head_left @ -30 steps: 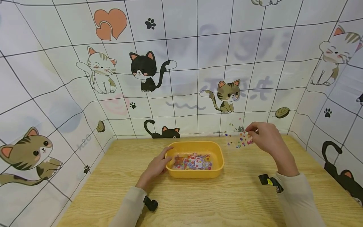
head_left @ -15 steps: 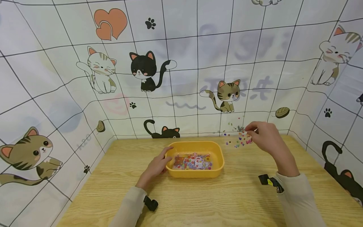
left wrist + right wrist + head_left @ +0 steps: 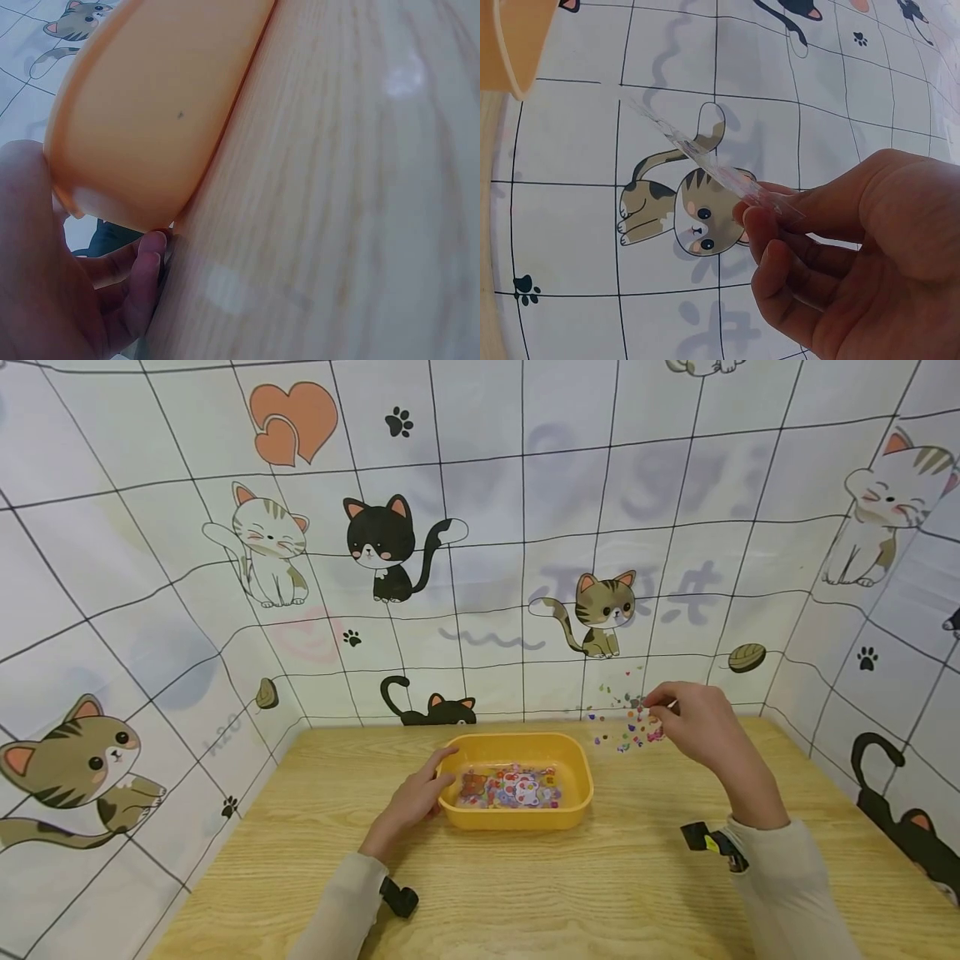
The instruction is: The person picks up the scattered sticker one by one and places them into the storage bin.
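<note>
My right hand pinches a clear sticker sheet dotted with small coloured shapes, raised at the back right before the wall. The right wrist view has this sheet nearly edge-on, with thumb and index finger nipping its corner and the other fingers curled below. A yellow plastic basin stands mid-table, and my left hand holds its left end, thumb over the rim. From the left wrist the fingers curl near the basin's lower edge. Inside lie several colourful sticker packs, one with a bear and one with a white animal.
The light wooden table runs back to a wall covering with cat drawings and grid lines, which also closes in both sides. Black straps with small devices sit on both wrists.
The sticker sheet in my right hand has shifted slightly to the left, its dots showing at a changed angle. My left hand and the basin stay where they were.
</note>
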The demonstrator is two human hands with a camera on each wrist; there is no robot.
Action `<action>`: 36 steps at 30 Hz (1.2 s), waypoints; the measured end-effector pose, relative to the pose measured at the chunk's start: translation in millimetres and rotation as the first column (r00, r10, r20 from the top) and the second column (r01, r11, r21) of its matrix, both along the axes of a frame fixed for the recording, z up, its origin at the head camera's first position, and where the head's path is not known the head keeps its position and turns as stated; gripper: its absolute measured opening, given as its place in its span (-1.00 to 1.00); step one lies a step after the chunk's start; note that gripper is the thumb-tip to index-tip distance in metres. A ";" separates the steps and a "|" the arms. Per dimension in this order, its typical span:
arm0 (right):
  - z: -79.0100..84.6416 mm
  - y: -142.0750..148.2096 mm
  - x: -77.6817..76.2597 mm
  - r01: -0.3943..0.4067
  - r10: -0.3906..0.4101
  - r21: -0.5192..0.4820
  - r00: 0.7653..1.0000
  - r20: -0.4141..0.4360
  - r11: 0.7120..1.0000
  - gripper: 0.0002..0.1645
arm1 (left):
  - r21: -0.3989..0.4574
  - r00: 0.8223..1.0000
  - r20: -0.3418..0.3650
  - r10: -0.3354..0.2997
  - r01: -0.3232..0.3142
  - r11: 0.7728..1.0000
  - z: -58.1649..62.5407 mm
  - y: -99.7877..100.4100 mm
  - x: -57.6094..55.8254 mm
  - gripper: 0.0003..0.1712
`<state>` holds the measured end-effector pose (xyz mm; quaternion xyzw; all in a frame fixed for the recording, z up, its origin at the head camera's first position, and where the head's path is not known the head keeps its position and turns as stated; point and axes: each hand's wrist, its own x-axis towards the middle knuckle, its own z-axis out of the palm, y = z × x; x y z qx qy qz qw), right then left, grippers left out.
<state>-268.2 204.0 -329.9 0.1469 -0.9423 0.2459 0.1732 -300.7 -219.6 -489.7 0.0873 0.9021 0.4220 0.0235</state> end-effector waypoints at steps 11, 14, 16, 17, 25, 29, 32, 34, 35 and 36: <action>0.1 -2.6 3.1 -0.023 0.023 -0.021 1.000 -0.012 1.000 -0.78 | -0.003 1.000 -0.006 -0.009 0.009 1.000 0.3 2.9 0.1 -0.43; -0.4 -4.0 3.0 -0.028 0.028 -0.028 0.999 -0.017 0.999 -0.78 | -0.001 1.000 -0.006 -0.011 0.011 1.000 0.4 3.6 0.8 -0.43; -0.8 -4.9 2.9 -0.029 0.028 -0.034 0.999 -0.017 0.999 -0.79 | -0.003 1.000 -0.006 -0.010 0.010 1.000 0.7 4.2 1.0 -0.43; -0.9 -5.4 2.8 -0.030 0.030 -0.037 0.999 -0.016 0.999 -0.79 | -0.004 1.000 -0.006 -0.008 0.008 1.000 1.0 4.4 1.0 -0.43; -2.9 -7.6 2.1 -0.041 0.040 -0.035 0.999 -0.016 0.999 -0.78 | -0.008 1.000 0.001 -0.012 0.012 1.000 2.2 4.0 1.3 -0.42; -2.4 -10.5 1.7 -0.046 0.046 -0.043 0.999 -0.010 0.998 -0.78 | -0.007 1.000 0.002 -0.009 0.009 1.000 1.9 1.8 1.3 -0.43; -2.1 -13.5 1.0 -0.054 0.054 -0.044 0.999 -0.006 0.998 -0.78 | -0.007 1.000 0.001 -0.006 0.006 1.000 1.1 0.3 1.1 -0.43; -2.0 -15.5 1.4 -0.060 0.060 -0.042 0.998 -0.009 0.997 -0.78 | -0.007 1.000 -0.002 -0.010 0.010 1.000 0.8 -0.3 1.1 -0.43; -1.9 -16.4 1.8 -0.063 0.063 -0.043 0.998 -0.013 0.997 -0.78 | -0.005 1.000 -0.003 -0.012 0.012 1.000 1.0 -0.2 1.4 -0.43; -1.9 -17.2 2.1 -0.067 0.066 -0.043 0.998 -0.017 0.997 -0.78 | -0.003 1.000 -0.003 -0.014 0.014 1.000 1.1 -0.1 1.5 -0.43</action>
